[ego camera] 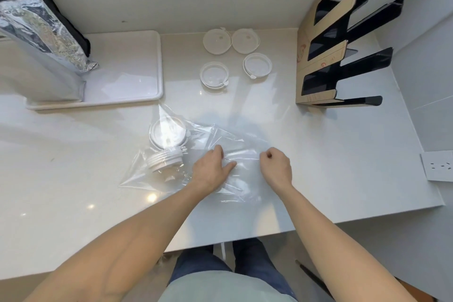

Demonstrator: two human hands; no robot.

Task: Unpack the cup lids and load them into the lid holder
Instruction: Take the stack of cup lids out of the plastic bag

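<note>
Two bare hands work low over a wide white table (73, 179) that fills most of the view. At its far left corner lies a white tray (137, 76), and on the tray's left part stands a crinkled silver foil bag (44, 29) with something black behind it. At the far right stands the lid holder (343, 39), a black rack with long open slots, still partly wrapped in brown cardboard. A white wall socket (438, 165) shows at the right edge.

Nearer the person, a clear plastic bag (220, 144) lies flat and crumpled on the table. Inside its left end sit the packed cup lids (166, 147): a short stack lying on its side, with one lid leaning tilted against it. The left hand (210, 167) rests on the bag just right of that stack, fingers curled down into the film and the thumb stretched toward the other hand. The right hand (275, 164) is closed tight in a fist, pinching the film at the bag's right part. The two hands are near each other but apart.

Beyond the bag, between tray and holder, four loose lids (235, 56) lie singly on the table: two side by side at the back, two nearer ones set apart.
</note>
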